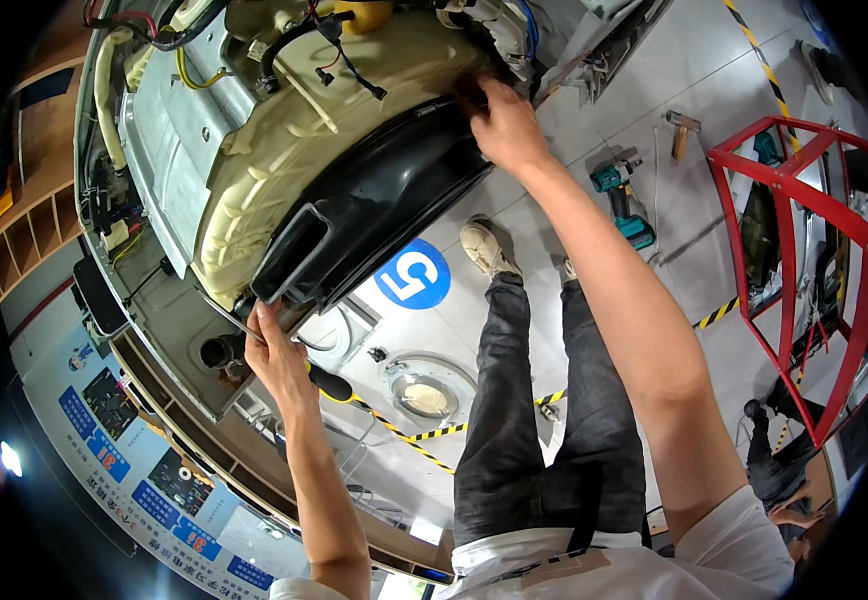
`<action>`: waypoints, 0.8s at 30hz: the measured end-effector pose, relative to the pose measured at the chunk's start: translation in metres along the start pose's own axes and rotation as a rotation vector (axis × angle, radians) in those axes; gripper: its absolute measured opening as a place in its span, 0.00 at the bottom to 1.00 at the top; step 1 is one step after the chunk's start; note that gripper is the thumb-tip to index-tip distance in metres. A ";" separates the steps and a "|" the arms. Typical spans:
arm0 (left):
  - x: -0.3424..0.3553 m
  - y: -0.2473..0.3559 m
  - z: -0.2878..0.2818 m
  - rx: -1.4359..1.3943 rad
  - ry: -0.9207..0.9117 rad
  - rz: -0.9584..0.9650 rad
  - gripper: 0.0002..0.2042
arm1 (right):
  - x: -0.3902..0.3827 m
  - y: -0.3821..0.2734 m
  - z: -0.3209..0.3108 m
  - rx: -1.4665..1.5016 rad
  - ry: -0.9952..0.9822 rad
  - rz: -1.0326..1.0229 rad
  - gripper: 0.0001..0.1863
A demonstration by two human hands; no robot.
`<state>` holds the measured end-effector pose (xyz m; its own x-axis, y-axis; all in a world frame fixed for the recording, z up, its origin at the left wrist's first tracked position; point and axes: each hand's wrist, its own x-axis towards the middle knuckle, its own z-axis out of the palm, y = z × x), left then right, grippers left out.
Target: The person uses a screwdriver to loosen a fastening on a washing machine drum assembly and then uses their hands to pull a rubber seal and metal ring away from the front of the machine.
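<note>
An opened appliance fills the upper middle, with a cream plastic tub (239, 225), a grey metal plate (184, 150) and a curved black part (374, 185) along the tub's front. My left hand (279, 355) grips a screwdriver (326, 382) with a black and yellow handle at the lower left end of the black part; its tip is hard to make out. My right hand (504, 130) has its fingers curled round the upper right end of the black part, fingertips partly hidden against the tub.
A teal cordless drill (622, 200), a hammer (681, 133), a round door (424, 398) and striped tape lie on the floor. A red metal frame (794, 182) stands right. A person (779, 480) is at lower right. Wooden compartments (24, 240) line the left.
</note>
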<state>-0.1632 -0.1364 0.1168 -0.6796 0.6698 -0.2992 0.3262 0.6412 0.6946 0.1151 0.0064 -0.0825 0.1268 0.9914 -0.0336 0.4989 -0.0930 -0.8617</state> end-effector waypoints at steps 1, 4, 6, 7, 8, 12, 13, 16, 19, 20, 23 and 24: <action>0.001 -0.002 0.004 -0.124 0.014 0.017 0.21 | -0.001 0.005 0.004 -0.020 0.019 -0.014 0.22; -0.002 -0.001 0.006 -0.124 -0.025 -0.002 0.21 | -0.001 0.015 0.009 0.053 0.027 -0.013 0.23; 0.002 -0.009 0.004 -0.099 -0.046 0.006 0.22 | -0.001 0.019 0.008 0.085 0.003 0.006 0.23; 0.004 -0.013 0.000 -0.107 -0.070 0.000 0.22 | -0.002 0.020 0.007 0.102 -0.009 0.014 0.23; 0.005 -0.015 -0.001 -0.114 -0.093 -0.008 0.21 | -0.001 0.021 0.006 0.099 -0.007 -0.003 0.23; 0.005 -0.013 0.008 -0.047 -0.042 0.079 0.20 | -0.001 0.021 -0.002 0.048 -0.018 -0.044 0.22; 0.005 -0.013 0.009 -0.044 -0.038 0.092 0.20 | -0.001 0.017 -0.005 0.029 -0.027 -0.049 0.22; 0.009 -0.017 0.011 -0.028 -0.004 0.142 0.20 | 0.002 0.013 -0.008 0.049 -0.051 -0.047 0.21; 0.013 -0.024 0.014 -0.076 0.004 0.186 0.21 | 0.005 0.014 -0.010 0.104 -0.078 -0.107 0.16; 0.017 -0.031 0.014 -0.059 0.018 0.215 0.21 | 0.005 0.014 -0.010 0.088 -0.068 -0.120 0.16; 0.016 -0.030 0.026 -0.112 0.115 0.204 0.23 | 0.007 0.019 -0.011 0.052 -0.055 -0.129 0.14; 0.021 -0.035 0.028 -0.126 0.137 0.226 0.24 | 0.011 0.023 -0.011 0.049 -0.065 -0.111 0.14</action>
<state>-0.1700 -0.1344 0.0681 -0.6846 0.7277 -0.0425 0.4010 0.4248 0.8116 0.1373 0.0141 -0.0967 0.0167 0.9993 0.0322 0.4638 0.0208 -0.8857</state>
